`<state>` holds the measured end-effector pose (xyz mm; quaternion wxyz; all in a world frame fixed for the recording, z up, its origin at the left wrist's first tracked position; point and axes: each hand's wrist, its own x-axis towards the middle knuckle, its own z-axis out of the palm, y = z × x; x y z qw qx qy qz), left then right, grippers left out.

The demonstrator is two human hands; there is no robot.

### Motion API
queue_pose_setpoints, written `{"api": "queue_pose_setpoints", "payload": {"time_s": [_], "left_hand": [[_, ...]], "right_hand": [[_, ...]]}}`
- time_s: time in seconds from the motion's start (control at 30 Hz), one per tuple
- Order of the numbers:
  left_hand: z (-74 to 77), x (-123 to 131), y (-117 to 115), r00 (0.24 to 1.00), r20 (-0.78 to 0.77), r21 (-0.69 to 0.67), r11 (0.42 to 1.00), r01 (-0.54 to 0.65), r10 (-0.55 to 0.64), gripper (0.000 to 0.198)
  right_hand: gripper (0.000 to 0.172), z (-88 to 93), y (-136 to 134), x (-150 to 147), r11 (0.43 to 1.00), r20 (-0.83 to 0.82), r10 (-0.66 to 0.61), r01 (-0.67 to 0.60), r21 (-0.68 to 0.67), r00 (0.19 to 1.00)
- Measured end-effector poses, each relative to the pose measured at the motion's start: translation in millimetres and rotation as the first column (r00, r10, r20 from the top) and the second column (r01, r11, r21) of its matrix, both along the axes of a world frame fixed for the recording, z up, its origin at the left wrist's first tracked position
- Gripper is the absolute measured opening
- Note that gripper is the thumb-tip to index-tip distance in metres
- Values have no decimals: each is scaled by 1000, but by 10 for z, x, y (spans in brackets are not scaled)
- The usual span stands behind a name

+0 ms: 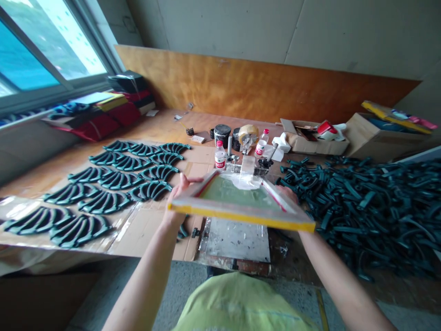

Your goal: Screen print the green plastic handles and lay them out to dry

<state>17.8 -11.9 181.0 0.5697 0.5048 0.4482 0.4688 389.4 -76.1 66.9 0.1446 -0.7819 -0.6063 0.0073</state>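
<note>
On the wooden table (161, 126), a yellow-edged silkscreen frame (241, 218) is held above the metal print plate (237, 241), its sides gripped by the curled fingers of the left hand (178, 198) and right hand (289, 193). A slipping grip could tip it, smearing any ink on the mesh.

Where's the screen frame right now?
In the head view, the yellow-edged screen frame is held by the left hand and right hand above a metal plate, beside a heap of dark green parts.
</note>
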Motion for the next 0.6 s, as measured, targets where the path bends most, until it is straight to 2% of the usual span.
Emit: {"api": "queue_pose_setpoints", "payload": {"time_s": [0.07, 0.1, 0.17, 0.23, 0.27, 0.33, 0.4, 0.47, 0.53, 0.6], "left_hand": [[-250, -154, -213, 991, -103, -159, 985, 66, -83, 57], [-396, -204, -301, 983, -135, -235, 968, 91, -125, 58], [-711, -245, -425, 973, -166, -323, 941, 97, -158, 70], [-1019, -235, -478, 971, -197, -333, 941, 65, -137, 82], [-1154, -223, -482, 967, -219, -325, 944, 50, -126, 84], [-1364, -210, -466, 960, -252, -310, 950, 40, -122, 82], [-1487, -216, -442, 956, -258, -303, 951, 55, -138, 77], [-1540, -235, -430, 955, -255, -300, 951, 69, -150, 74], [-1554, -250, -430, 955, -251, -304, 950, 75, -156, 71], [-1556, -254, -436, 956, -247, -313, 947, 77, -159, 70]], "right_hand": [[40, 153, 68, 82, 996, -54, -28, 33, 85, 998], [41, 221, 141, 43, 989, -77, 5, 7, 146, 997], [50, 329, 344, -150, 962, -69, 159, -139, 236, 985], [59, 400, 570, -395, 938, -12, 288, -279, 206, 958], [58, 424, 671, -502, 939, 8, 311, -308, 155, 950], [45, 453, 817, -657, 949, 18, 316, -316, 14, 949], [28, 458, 872, -744, 947, 15, 295, -291, -137, 955], [16, 437, 832, -797, 936, 27, 283, -271, -223, 959], [11, 396, 702, -837, 926, 46, 328, -311, -216, 944], [12, 352, 513, -849, 887, 43, 441, -427, -178, 897]]}}
